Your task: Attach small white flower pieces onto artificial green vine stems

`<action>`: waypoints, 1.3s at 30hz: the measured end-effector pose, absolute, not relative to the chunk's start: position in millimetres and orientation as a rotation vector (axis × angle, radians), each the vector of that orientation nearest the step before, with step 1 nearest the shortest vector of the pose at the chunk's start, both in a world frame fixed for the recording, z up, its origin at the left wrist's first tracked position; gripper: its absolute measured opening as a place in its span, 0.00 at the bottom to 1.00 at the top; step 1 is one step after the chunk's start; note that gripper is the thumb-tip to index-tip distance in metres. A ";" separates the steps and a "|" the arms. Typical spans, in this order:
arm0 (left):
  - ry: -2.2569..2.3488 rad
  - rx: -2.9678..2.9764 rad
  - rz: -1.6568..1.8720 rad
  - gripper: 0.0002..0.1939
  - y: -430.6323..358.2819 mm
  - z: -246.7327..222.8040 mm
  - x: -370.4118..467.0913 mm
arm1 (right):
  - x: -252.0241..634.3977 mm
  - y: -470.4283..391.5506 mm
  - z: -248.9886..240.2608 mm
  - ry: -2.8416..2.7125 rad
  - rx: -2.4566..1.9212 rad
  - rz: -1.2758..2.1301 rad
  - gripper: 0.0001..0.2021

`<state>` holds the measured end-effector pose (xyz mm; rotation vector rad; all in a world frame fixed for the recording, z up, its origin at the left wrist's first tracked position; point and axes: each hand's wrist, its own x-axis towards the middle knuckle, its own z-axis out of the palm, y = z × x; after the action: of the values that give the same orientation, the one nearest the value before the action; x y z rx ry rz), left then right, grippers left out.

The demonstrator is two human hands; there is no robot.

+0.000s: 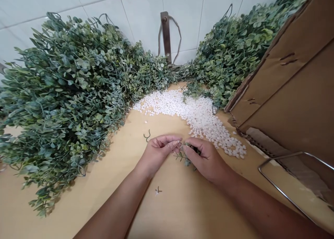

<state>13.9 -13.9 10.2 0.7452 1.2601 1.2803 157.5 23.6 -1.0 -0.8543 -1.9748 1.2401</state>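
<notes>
My right hand (202,155) is closed around a small sprig of green artificial leaves (187,160), whose leaves and thin stems hang below the fingers. Close beside it, my left hand (164,149) pinches something tiny and whitish between thumb and forefinger, near the sprig's stem end. What it is exactly is too small to tell, though it resembles the small white plastic pieces (206,119) spread loose just beyond my hands. The fingertips of both hands nearly meet over the tan tabletop (114,183).
A big heap of artificial greenery (78,79) fills the left side; another leafy pile (235,47) stands at back right. At right are a cardboard box (292,72) and a bent metal wire frame (280,188). Stem scraps (147,136) lie nearby. A metal bracket (166,37) stands against the tiled wall.
</notes>
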 end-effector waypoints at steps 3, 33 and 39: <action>1.230 0.743 1.278 0.13 -13.5 10.5 14.5 | 157.6 23.6 -2.7 -1.975 -0.856 1.217 0.12; 1.154 0.645 1.281 0.13 -13.0 7.0 15.9 | 154.2 18.5 -3.7 -1.840 -0.959 1.138 0.14; 1.142 0.648 1.278 0.11 -12.5 6.7 16.1 | 154.0 18.5 -3.5 -1.855 -0.973 1.122 0.13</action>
<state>16.1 -12.5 6.7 0.6484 1.1417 1.2780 154.0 18.5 -3.5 -0.9731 -1.8554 1.1220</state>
